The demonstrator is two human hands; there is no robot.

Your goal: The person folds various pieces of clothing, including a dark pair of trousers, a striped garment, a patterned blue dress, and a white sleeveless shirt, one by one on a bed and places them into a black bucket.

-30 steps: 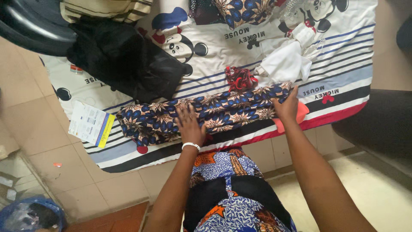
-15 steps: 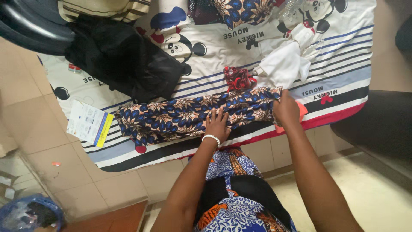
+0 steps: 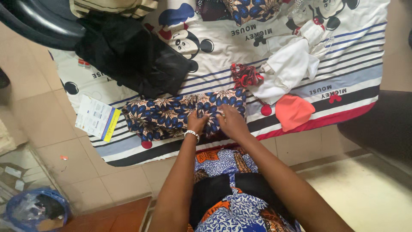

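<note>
- Lower left corner: a blue bag [image 3: 36, 210] of thin crinkled plastic sits on the tiled floor [image 3: 47, 141], with dark scraps and clear wrapping inside it.
- Left of centre: a flat paper leaflet [image 3: 96, 118], white with a yellow edge, lies half on the sheet [image 3: 343, 68], half over the floor.
- Upper left: a black garment [image 3: 133, 53], soft and crumpled, is heaped on the sheet, which is white cotton with cartoon mice and blue, black and red stripes.
- Centre: the cloth [image 3: 171, 112], a folded wax-print fabric with blue ovals and brown starbursts, lies as a thick band across the sheet's near stripes, just below the black garment.
- Centre: the left hand [image 3: 197, 122], a white bead bracelet at its wrist, lies on the cloth's right part with its fingers bent into the fabric; how firm its grip is I cannot tell.
- Just right of it: the right hand [image 3: 231, 120] presses on the cloth's right end, fingers curled down over the fold; whether it pinches the fabric I cannot tell. The two hands are almost touching.
- Right of centre: a tangled red cord [image 3: 245, 75] lies beside a rumpled white garment [image 3: 292, 68].
- Lower right of those: a smooth, rounded orange piece [image 3: 294, 111] lies on the stripes.
</note>
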